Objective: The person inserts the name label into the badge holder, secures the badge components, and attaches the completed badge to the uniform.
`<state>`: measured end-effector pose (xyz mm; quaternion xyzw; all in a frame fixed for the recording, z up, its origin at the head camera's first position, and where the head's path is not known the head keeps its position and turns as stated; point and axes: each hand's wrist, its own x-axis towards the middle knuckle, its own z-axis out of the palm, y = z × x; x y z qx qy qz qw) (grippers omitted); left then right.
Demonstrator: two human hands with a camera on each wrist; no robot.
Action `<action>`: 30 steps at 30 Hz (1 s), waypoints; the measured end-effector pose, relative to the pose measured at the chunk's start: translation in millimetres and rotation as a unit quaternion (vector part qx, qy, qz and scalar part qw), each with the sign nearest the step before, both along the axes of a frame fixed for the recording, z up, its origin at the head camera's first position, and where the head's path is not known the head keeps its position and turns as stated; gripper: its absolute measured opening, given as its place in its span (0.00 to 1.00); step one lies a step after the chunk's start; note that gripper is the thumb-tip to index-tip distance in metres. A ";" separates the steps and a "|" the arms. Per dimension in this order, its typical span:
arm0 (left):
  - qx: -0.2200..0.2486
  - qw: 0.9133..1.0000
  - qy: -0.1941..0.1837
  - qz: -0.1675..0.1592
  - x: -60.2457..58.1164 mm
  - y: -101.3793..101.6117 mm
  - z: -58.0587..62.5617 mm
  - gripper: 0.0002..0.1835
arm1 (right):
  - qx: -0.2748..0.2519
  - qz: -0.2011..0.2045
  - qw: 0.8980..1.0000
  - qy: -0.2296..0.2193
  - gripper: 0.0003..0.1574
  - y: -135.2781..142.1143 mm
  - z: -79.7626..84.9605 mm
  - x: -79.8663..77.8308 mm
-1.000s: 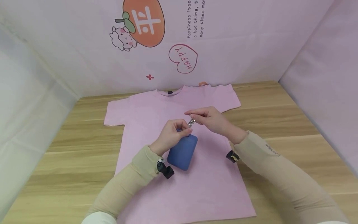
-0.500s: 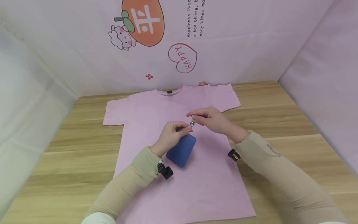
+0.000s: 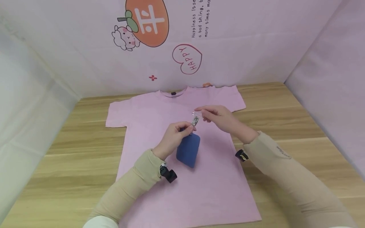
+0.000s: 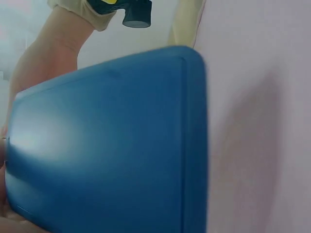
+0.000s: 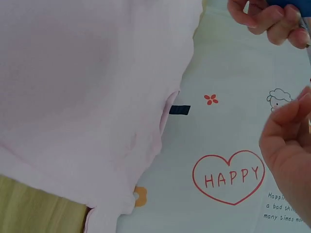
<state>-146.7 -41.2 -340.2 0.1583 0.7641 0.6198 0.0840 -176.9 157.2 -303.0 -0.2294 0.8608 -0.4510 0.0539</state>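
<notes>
A flat blue card holder (image 3: 188, 150) with rounded corners hangs below my left hand (image 3: 172, 139), over the pink T-shirt (image 3: 159, 190). My left thumb and fingers pinch its top end, near the base of a small metal clip (image 3: 195, 120). At the clip's upper end, a clear plastic strap (image 3: 198, 114) sticks out, and my right hand (image 3: 220, 118) seems to pinch its right end. The blue face of the holder fills much of the left wrist view. In the right wrist view, my right fingertips are partly cut off by the frame's edge.
The T-shirt lies spread flat on a wooden table (image 3: 85, 152), collar toward the back. A printed cloth backdrop (image 3: 242, 41) rises behind it, with plain white cloth (image 3: 25, 95) at the left side.
My right hand has shifted slightly up and to the right, away from the clip. The clear strap now shows spread beside the clip. The card holder has swung a little; my left hand stays nearly still.
</notes>
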 end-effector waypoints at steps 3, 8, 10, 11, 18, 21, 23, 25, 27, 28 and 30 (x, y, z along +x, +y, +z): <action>0.029 1.000 -0.010 0.004 -0.3 -1.0 0.4 0.12 | -0.018 -0.022 0.998 0.047 0.19 5.5 -2.8 0.3; 0.065 0.996 -0.046 -0.050 0.5 -2.6 -0.8 0.12 | -0.039 0.014 0.988 0.149 0.22 13.5 -6.5 0.9; 0.093 0.989 -0.071 -0.095 1.1 -3.3 -1.7 0.11 | -0.046 0.050 0.982 0.177 0.22 15.4 -6.9 1.3; 0.107 0.984 -0.081 -0.118 1.6 -3.6 -1.9 0.10 | -0.050 0.071 0.978 0.192 0.21 15.7 -6.7 1.6; 0.175 0.957 -0.119 -0.198 3.0 -6.4 -3.3 0.06 | -0.082 0.159 0.956 0.233 0.17 14.5 -3.8 2.9; 0.185 0.953 -0.118 -0.209 3.5 -7.3 -2.5 0.13 | -0.084 0.160 0.955 0.237 0.16 13.8 -3.1 3.5; 0.190 0.950 -0.122 -0.215 3.9 -7.7 -2.0 0.13 | -0.085 0.163 0.953 0.241 0.16 13.3 -2.8 4.1; 0.188 0.949 -0.130 -0.217 4.3 -8.2 -1.6 0.14 | -0.086 0.167 0.951 0.247 0.16 12.8 -2.4 4.7; 0.185 0.948 -0.135 -0.220 4.6 -8.9 -1.6 0.15 | -0.089 0.174 0.946 0.258 0.16 12.5 -2.3 5.0; 0.184 0.948 -0.136 -0.223 4.4 -9.0 -2.1 0.16 | -0.088 0.177 0.943 0.267 0.16 12.3 -2.3 5.2; 0.181 0.947 -0.137 -0.228 4.5 -9.5 -2.4 0.17 | -0.090 0.181 0.937 0.285 0.18 11.8 -2.2 5.4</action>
